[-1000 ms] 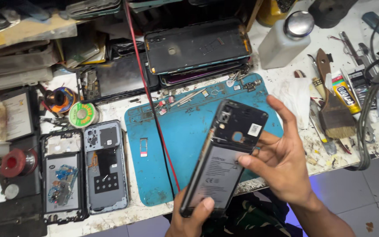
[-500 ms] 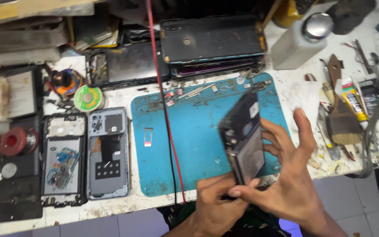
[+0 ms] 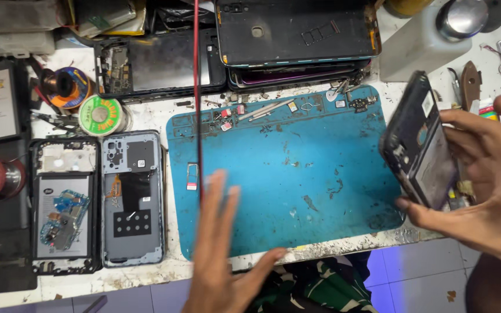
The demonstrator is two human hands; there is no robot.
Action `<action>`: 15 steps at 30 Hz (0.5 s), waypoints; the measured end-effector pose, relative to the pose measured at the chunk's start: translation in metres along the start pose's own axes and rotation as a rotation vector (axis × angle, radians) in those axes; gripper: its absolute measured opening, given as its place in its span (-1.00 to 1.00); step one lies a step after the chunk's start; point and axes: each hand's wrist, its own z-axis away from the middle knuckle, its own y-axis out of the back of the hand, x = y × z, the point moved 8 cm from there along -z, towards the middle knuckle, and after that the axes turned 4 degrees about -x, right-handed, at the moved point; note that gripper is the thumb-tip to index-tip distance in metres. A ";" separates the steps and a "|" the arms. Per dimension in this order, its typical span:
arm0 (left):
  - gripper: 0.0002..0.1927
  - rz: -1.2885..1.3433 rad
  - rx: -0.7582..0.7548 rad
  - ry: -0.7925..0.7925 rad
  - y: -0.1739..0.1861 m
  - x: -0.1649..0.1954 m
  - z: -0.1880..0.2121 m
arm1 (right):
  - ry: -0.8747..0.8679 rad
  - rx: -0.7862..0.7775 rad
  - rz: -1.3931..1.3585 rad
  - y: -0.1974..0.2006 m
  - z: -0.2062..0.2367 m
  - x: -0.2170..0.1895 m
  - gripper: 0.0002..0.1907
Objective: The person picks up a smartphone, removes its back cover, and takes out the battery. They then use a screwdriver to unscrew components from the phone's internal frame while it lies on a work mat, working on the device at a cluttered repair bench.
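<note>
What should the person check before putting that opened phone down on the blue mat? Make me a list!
1. Right hand grips the opened phone firmly: ok, fingers wrap its edges.
2. Left hand free to help: ok, open, holding nothing.
3. Middle of the blue mat free of parts: ok, bare but stained.
4. Small screws and parts kept out of the way: ok, gathered along the mat's top edge.
5. Red wire off the mat: not ok, it crosses the left side.
6. Phone's inside parts secure: cannot tell, blurred.

Two opened phones (image 3: pixel 97 200) lie side by side left of the mat (image 3: pixel 320 174); stacked phones (image 3: pixel 294 40) sit behind it at the bench's back edge.
</note>
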 end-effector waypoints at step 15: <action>0.24 -0.131 -0.212 -0.059 0.000 -0.019 -0.019 | -0.121 -0.588 0.032 -0.071 -0.007 0.016 -0.03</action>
